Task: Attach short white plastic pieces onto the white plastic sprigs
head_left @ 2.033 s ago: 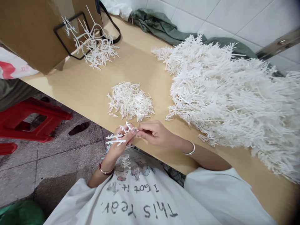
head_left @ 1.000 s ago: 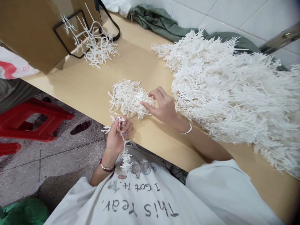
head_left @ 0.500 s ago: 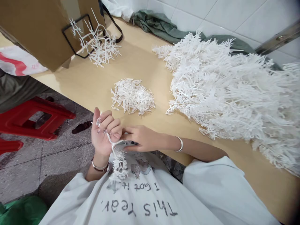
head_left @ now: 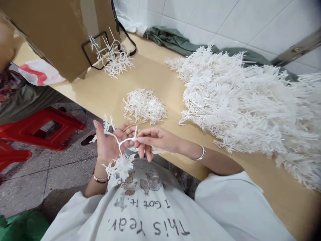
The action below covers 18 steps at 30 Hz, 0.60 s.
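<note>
Hands clamped on spiky white plastic sprue [head_left: 120,157], left hand [head_left: 107,149] cradling, right hand [head_left: 152,139] pinching its thin stem

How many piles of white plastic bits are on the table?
3. A small pile lies in the middle near the hands, a huge heap fills the right side, and a spiky bunch sits at the far left by the cardboard box. More may be hidden.

A white branching plastic sprue [head_left: 119,157] hangs bent and tangled just off the tabletop's near edge.
</note>
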Tool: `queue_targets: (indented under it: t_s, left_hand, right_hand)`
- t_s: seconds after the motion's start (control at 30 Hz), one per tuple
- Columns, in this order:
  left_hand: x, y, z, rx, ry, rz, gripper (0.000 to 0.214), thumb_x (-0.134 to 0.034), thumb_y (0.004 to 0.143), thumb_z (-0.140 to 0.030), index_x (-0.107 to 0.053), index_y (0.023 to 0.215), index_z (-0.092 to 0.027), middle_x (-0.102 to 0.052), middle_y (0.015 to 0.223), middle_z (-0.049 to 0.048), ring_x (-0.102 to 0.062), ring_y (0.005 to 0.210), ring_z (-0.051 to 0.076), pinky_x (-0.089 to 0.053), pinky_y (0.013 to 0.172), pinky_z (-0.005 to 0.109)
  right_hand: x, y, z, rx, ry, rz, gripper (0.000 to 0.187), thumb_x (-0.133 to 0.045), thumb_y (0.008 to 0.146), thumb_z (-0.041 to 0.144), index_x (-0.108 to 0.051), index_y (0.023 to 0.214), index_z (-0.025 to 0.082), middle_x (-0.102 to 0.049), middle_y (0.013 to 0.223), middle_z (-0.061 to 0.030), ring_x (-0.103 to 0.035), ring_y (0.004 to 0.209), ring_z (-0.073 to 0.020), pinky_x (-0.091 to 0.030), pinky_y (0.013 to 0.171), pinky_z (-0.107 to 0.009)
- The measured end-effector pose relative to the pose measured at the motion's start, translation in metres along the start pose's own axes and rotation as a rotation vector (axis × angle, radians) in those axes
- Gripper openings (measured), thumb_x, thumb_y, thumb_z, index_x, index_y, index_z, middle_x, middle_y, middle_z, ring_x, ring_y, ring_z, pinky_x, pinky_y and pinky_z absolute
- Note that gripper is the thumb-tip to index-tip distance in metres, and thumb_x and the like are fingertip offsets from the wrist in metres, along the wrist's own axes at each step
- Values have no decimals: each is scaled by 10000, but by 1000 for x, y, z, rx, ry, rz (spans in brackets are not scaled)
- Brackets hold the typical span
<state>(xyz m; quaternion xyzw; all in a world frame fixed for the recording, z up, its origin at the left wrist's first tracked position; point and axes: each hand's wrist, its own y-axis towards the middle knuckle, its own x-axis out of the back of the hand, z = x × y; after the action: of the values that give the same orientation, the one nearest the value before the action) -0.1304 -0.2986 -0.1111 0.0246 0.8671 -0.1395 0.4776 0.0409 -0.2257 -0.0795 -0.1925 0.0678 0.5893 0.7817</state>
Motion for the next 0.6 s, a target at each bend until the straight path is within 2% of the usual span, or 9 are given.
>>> queue_targets:
  t_s: [0.1,0.2,0.23,0.3,0.43,0.5,0.57,0.6]
  left_hand:
    - [4,3,11,-63,164,104,805,-548,587,-779,-630,1061,-133,-641,986,110,-609,855,228,-528,684,304]
    - [4,7,18,-138,384,156,506,-738,653,-447,-626,1066,-176,-637,962,68,-603,814,162,-517,706,250]
    - [2,8,20,-140,458,156,421,-744,679,-331,-622,1055,-188,-636,915,48,-600,773,136,-509,693,233]
    - [-3,10,22,-127,588,139,330,-709,719,-212,-604,1031,-204,-629,829,18,-591,698,112,-495,648,224]
    - [-7,11,27,-100,803,45,261,-703,712,-227,-597,948,-198,-610,709,-1,-542,566,109,-431,516,229]
    - [-2,11,28,-118,800,-18,283,-698,712,-271,-614,974,-203,-601,696,1,-519,553,105,-400,501,227]
    - [5,12,28,-136,689,-37,311,-687,718,-309,-630,1004,-203,-609,750,19,-522,590,108,-396,523,226]
    - [8,13,27,-128,619,-22,292,-694,710,-311,-643,970,-189,-602,739,22,-505,572,98,-382,508,217]
  right_hand:
    - [6,-10,8,-27,-15,-53,252,-523,890,355,-560,853,109,-675,670,-23,-584,398,-61,-445,387,-151]
    - [12,-22,14,-15,-16,-132,245,-505,903,348,-570,879,113,-676,664,-10,-561,371,-41,-434,372,-133]
    - [14,-25,15,-18,-17,-141,239,-503,905,344,-570,878,116,-675,662,-6,-557,366,-38,-430,369,-129]
    - [17,-28,13,-48,-29,-150,237,-509,902,344,-565,860,118,-673,669,-5,-553,364,-34,-429,369,-127]
    - [20,-24,2,-121,-4,-158,279,-508,895,392,-551,849,120,-667,663,-16,-575,401,-52,-447,390,-143]
    - [21,-23,-2,-157,43,-142,322,-456,913,431,-553,876,125,-670,684,-30,-596,436,-71,-476,427,-173]
    - [21,-24,-2,-161,67,-123,366,-385,938,449,-561,922,129,-686,753,-55,-645,548,-100,-535,563,-228]
    - [22,-26,-1,-142,43,-121,378,-360,948,443,-570,953,129,-695,808,-70,-672,659,-116,-548,686,-262]
